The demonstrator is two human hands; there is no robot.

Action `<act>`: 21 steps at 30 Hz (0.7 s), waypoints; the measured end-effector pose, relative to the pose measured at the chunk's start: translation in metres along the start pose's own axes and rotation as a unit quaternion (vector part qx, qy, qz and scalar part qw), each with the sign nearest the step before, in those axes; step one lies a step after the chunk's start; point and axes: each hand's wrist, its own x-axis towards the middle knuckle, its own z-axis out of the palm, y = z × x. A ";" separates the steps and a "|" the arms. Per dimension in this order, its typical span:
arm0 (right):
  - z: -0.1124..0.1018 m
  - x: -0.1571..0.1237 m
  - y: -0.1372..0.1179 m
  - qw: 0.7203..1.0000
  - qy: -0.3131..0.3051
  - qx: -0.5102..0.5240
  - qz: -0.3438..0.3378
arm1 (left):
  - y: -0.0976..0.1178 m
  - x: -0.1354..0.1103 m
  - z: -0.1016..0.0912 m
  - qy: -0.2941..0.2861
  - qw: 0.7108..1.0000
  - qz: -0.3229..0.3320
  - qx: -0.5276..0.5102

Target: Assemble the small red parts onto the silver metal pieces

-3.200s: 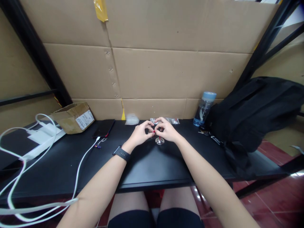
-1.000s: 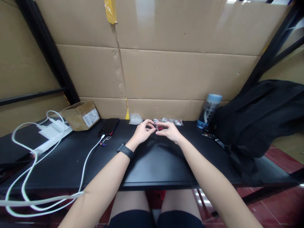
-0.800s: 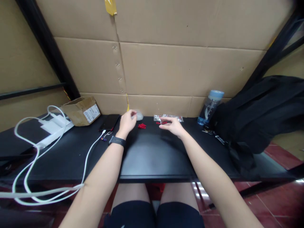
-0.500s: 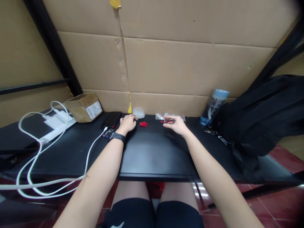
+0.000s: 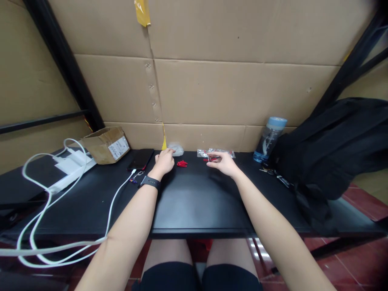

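Note:
My left hand [image 5: 164,160] rests curled at the back of the black table [image 5: 194,202], its fingertips touching a small clear plastic bag [image 5: 176,149]. A little pile of red pieces [image 5: 182,163] lies just right of it. My right hand [image 5: 222,162] is pinched on a small metal and red piece [image 5: 212,158] in front of clear packets [image 5: 216,152] holding more parts. A black watch sits on my left wrist.
A dark phone [image 5: 140,159] and an open cardboard box [image 5: 104,144] lie to the left, with a white cable [image 5: 60,210] and charger. A blue-capped bottle [image 5: 269,139] and a black backpack [image 5: 327,149] stand at the right. Cardboard sheets wall the back.
My hands, joined at the middle one second ago, have parted. The left went to the clear bag at the back left, the red pieces now lie on the table, and the right reached the packets.

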 end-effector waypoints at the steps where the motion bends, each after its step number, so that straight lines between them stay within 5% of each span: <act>1: 0.000 0.000 0.000 1.000 -0.001 0.003 -0.003 | 0.002 -0.001 -0.002 0.014 1.000 0.007 -0.003; 8: -0.015 0.002 0.000 0.997 0.054 -0.037 -0.032 | 0.054 -0.016 -0.028 0.112 0.962 0.194 -0.159; 12: -0.029 0.000 -0.005 0.984 0.107 -0.136 -0.045 | 0.091 -0.033 -0.022 -0.028 0.937 0.299 -0.179; 16: -0.035 -0.003 -0.011 0.976 0.118 -0.180 -0.048 | 0.105 -0.044 -0.001 -0.173 0.917 0.336 -0.126; 21: -0.034 -0.004 -0.013 0.976 0.108 -0.184 -0.037 | 0.105 -0.046 0.005 -0.232 0.901 0.343 -0.126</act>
